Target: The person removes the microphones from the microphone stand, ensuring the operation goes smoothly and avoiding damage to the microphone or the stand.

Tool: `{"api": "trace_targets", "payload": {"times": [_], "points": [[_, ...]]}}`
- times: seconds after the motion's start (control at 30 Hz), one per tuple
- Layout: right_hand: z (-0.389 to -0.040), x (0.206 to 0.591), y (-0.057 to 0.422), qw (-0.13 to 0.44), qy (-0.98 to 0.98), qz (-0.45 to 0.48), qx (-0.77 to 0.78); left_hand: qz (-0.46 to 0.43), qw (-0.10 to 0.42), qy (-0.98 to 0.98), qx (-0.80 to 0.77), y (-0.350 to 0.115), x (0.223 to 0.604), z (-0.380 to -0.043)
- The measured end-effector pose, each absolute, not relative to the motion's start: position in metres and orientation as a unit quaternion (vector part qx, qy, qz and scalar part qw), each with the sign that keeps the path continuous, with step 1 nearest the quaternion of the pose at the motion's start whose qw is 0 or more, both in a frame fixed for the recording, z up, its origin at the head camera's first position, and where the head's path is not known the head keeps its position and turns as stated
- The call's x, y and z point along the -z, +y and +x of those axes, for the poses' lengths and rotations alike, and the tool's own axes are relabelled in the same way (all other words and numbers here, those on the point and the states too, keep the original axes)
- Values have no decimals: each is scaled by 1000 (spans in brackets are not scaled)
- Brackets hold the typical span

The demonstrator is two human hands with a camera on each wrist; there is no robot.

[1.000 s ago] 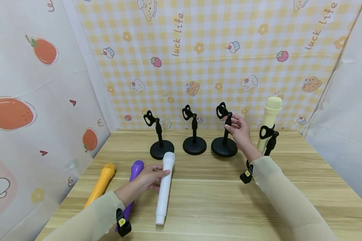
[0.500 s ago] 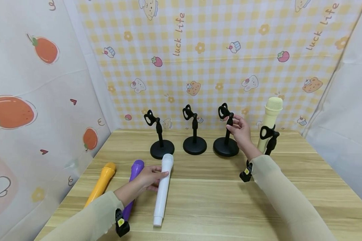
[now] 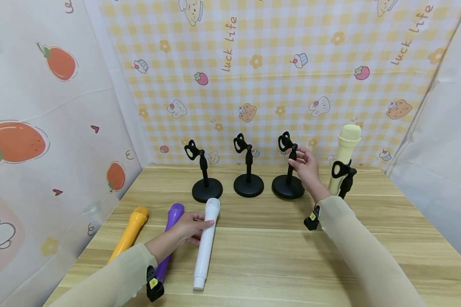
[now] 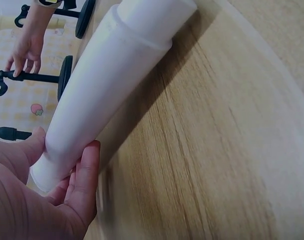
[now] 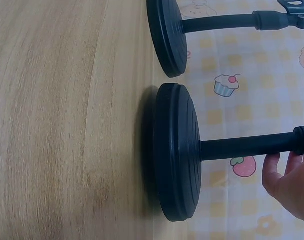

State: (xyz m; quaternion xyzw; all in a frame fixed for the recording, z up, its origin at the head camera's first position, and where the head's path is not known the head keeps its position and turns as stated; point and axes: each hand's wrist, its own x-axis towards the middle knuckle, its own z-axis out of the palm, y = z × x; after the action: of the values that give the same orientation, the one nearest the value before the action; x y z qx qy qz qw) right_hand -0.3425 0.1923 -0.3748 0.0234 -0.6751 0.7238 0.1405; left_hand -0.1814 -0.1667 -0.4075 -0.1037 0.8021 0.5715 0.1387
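White microphone (image 3: 206, 247) held over the near half of the bench (image 3: 261, 256), left of centre, head end pointing at the black stands. Left grip (image 3: 190, 227) pinches it near the head, thumb on one side, fingers on the other; right grip (image 3: 308, 171) pinches the upper stem of the third stand from the left (image 3: 290, 175). Main worry: the pinch sits far up a long, smooth-looking barrel, so the tail could swing or drop if the thumb slackens. The right fingers hold high above the round base, so a sideways shove would likely tip or drag that stand, perhaps into the middle stand (image 3: 248, 174). Right sleeve (image 3: 369, 251) passes close by the stand with the pale yellow microphone (image 3: 347, 147); a careless elbow could knock it. Left sleeve (image 3: 111, 277) lies across the view of the purple microphone (image 3: 173, 218) and orange microphone (image 3: 130, 232); either might roll if brushed. Hard to make out: whether the white tail touches the bench, as a shadow runs alongside it in the left wrist view. The right sleeve hides the pale yellow microphone's foot and its stand's base. Right wrist view cuts off the held stand's clip and much of the hand.
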Motion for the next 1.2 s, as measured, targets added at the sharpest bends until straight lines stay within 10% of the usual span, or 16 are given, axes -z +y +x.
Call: {"api": "trace_targets", "payload": {"times": [1.2], "points": [[-349, 384, 192, 128, -662, 17, -738, -108, 134, 809, -562, -166, 418, -182]]}}
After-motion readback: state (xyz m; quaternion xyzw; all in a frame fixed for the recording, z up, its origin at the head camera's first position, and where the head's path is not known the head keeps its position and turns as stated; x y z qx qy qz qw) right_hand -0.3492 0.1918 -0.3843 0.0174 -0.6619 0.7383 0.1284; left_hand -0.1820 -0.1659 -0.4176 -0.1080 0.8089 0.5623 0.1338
